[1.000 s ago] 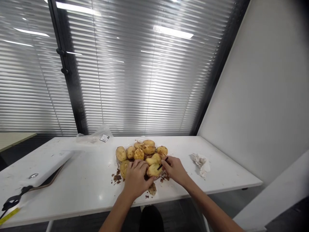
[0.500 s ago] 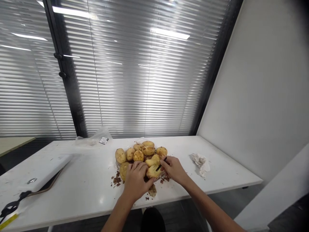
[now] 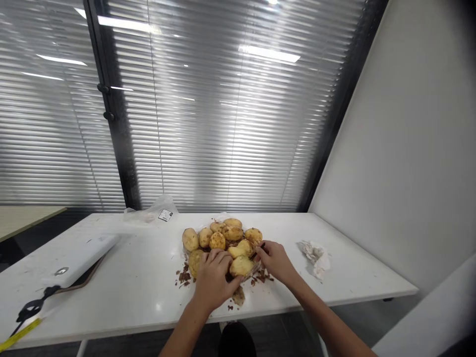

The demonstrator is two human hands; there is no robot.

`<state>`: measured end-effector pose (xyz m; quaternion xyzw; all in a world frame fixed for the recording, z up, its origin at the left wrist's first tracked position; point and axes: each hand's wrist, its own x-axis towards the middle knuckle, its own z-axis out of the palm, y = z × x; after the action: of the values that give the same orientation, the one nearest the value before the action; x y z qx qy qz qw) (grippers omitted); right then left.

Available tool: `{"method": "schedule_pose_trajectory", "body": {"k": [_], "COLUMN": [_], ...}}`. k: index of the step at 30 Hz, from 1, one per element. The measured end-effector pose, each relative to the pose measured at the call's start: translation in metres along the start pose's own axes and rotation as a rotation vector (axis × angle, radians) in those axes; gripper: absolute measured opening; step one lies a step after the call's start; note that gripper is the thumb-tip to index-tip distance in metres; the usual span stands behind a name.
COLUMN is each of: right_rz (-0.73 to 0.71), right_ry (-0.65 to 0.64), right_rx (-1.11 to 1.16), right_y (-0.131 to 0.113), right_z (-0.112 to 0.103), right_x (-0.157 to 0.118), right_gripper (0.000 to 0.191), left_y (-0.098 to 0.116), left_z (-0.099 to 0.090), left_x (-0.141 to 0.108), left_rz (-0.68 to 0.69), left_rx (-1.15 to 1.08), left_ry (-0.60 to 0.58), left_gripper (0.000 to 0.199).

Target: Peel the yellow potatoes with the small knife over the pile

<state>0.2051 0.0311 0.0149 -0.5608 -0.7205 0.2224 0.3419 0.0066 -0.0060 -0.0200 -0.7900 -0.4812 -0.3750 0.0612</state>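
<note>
A heap of yellow, partly peeled potatoes (image 3: 223, 238) lies on the white table (image 3: 345, 272), with brown peel scraps (image 3: 184, 277) around its front. My left hand (image 3: 212, 280) is shut around a pale peeled potato (image 3: 241, 266) at the front of the heap. My right hand (image 3: 274, 260) grips a small peeling tool (image 3: 255, 268) against that potato's right side. Most of the tool is hidden by my fingers, so its exact form is hard to tell. A further scrap of peel (image 3: 238, 296) lies just below my left hand.
A closed white laptop (image 3: 80, 260) rests on a dark sleeve at the table's left. Beyond it are a black strap (image 3: 33, 310) and a yellow ruler (image 3: 18, 334). A crumpled tissue (image 3: 316, 258) lies right, a plastic bag (image 3: 152, 213) behind. Window blinds stand beyond the table.
My right hand has shifted slightly right along the potato, and the tool's dark handle, visible earlier, is now mostly hidden. The whole view has shifted slightly as my head moved.
</note>
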Motion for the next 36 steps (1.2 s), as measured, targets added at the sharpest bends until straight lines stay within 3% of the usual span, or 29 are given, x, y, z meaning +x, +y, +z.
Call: {"method": "schedule_pose_trajectory", "body": {"k": [28, 32, 36], "right_rz": [-0.062, -0.050, -0.012], "right_ry": [-0.013, -0.039, 0.017], "right_rx": [-0.222, -0.185, -0.169], "right_y": [-0.034, -0.029, -0.018], "right_z": [0.010, 0.006, -0.002], "right_x": [-0.007, -0.004, -0.003], "right_gripper": [0.021, 0.024, 0.024], "left_y": [0.001, 0.001, 0.000], "left_z": [-0.002, -0.002, 0.000], "left_x": [-0.001, -0.001, -0.001], "left_rz": [-0.002, 0.001, 0.007], "left_rx": [-0.011, -0.004, 0.002], "left_ry": [-0.008, -0.002, 0.004], "left_gripper": [0.027, 0.027, 0.027]}}
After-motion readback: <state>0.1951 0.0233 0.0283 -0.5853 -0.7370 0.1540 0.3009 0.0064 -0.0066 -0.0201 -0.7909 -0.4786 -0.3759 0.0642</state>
